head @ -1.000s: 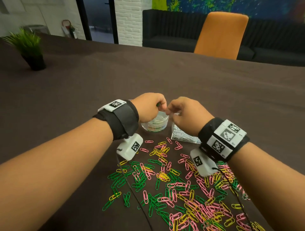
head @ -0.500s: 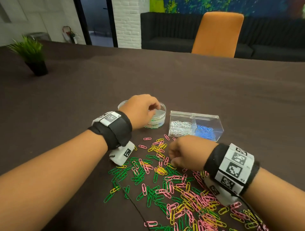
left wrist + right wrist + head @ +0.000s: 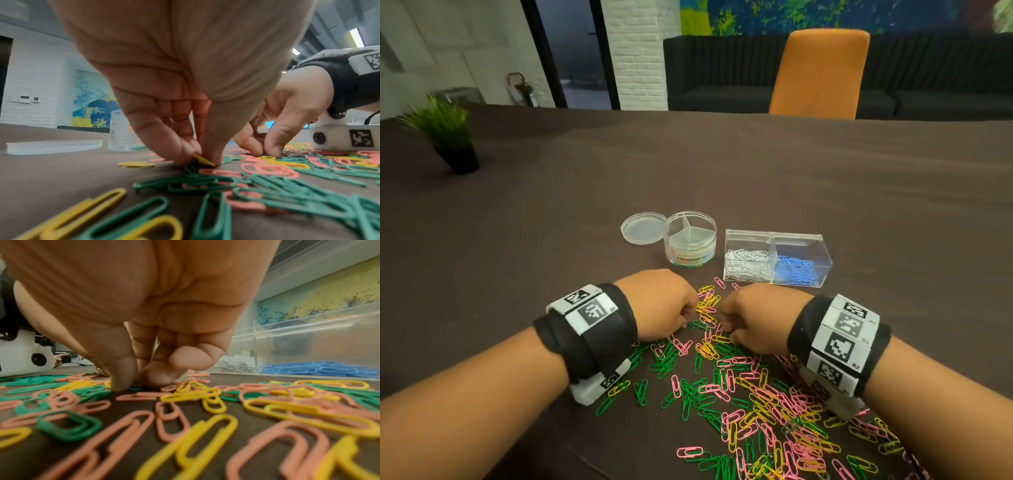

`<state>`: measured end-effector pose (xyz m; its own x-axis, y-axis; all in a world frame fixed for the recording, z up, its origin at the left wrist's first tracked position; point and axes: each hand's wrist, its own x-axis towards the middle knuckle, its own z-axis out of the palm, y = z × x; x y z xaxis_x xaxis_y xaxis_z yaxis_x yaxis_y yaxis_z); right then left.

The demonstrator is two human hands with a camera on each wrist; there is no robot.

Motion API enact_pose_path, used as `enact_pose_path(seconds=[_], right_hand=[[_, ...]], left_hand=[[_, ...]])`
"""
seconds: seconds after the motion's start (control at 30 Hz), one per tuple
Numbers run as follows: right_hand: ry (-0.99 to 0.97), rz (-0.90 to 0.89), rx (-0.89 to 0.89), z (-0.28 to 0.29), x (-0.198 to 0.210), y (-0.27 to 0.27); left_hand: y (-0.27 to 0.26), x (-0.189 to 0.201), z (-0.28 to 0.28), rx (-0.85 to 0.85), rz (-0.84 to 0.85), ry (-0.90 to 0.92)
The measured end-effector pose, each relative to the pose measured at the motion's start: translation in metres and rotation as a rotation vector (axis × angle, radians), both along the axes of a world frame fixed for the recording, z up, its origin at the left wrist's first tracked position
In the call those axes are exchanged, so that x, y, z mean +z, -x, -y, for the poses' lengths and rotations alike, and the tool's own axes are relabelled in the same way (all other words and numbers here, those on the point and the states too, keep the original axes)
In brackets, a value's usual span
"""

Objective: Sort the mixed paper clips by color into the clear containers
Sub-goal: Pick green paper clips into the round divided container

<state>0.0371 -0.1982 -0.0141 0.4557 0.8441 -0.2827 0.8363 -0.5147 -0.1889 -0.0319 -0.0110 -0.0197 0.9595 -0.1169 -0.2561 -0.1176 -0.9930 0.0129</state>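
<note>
Green, pink and yellow paper clips (image 3: pixel 726 387) lie mixed on the dark table. My left hand (image 3: pixel 688 318) reaches down at the pile's far edge. In the left wrist view its thumb and forefinger (image 3: pixel 202 160) pinch a yellow paper clip (image 3: pixel 203 160) that lies over green ones. My right hand (image 3: pixel 724 323) is close beside it, with thumb and fingertips (image 3: pixel 121 384) pressed together on a clip in the pile; its colour is unclear. Beyond the hands stand a round divided container (image 3: pixel 690 240) and a clear box (image 3: pixel 777 258) with white and blue clips.
The round container's lid (image 3: pixel 643 228) lies flat to its left. A small potted plant (image 3: pixel 448 137) stands at the far left of the table (image 3: pixel 825 192). An orange chair (image 3: pixel 822 72) is behind the far edge. Clips spread toward the near right corner.
A second ago both hands were over the round container. The right hand came back to the pile first, then the left hand left the container and dropped to the pile beside it.
</note>
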Motion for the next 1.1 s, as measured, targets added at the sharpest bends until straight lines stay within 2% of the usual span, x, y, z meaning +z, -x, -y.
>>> enact_pose_path(seconds=[0.13,0.27,0.33,0.4,0.43,0.47,0.53,0.6,0.67,0.73,0.77,0.9,1.1], right_hand=[[0.022,-0.048,0.0,-0.001,0.0,-0.002],[0.038,0.002,0.027,0.0,-0.004,0.002],[0.026,0.003,0.004,0.002,-0.003,0.003],[-0.083,-0.02,-0.04,0.004,0.001,0.003],[-0.151,-0.038,-0.061,0.004,0.003,0.002],[-0.207,-0.051,-0.072,0.003,0.007,0.002],[-0.258,-0.092,-0.083,-0.002,0.013,0.001],[-0.246,-0.169,-0.101,-0.012,0.016,0.002],[-0.172,-0.198,-0.114,-0.024,0.014,0.003],[-0.076,-0.141,-0.111,-0.036,0.008,0.004],[-0.041,-0.099,-0.108,-0.041,0.005,0.005],[0.056,0.013,-0.055,-0.05,0.001,0.008],[0.01,-0.005,-0.014,-0.046,-0.002,0.005]], left_hand=[[0.004,-0.003,-0.002,0.013,0.013,0.061],[0.011,0.003,-0.005,0.098,0.142,0.225],[0.014,0.009,-0.011,0.268,0.207,0.475],[0.019,0.014,-0.021,0.447,0.199,0.874],[0.021,0.017,-0.028,0.503,0.185,1.011],[0.024,0.018,-0.034,0.529,0.169,1.045],[0.03,0.019,-0.042,0.55,0.085,0.98],[0.034,0.018,-0.042,0.553,-0.004,0.833],[0.039,0.017,-0.036,0.466,-0.056,0.554],[0.042,0.014,-0.033,0.345,-0.044,0.267],[0.043,0.013,-0.032,0.314,-0.03,0.183],[0.041,0.008,-0.032,0.255,0.02,0.126],[0.046,0.006,-0.03,0.224,0.049,0.136]])
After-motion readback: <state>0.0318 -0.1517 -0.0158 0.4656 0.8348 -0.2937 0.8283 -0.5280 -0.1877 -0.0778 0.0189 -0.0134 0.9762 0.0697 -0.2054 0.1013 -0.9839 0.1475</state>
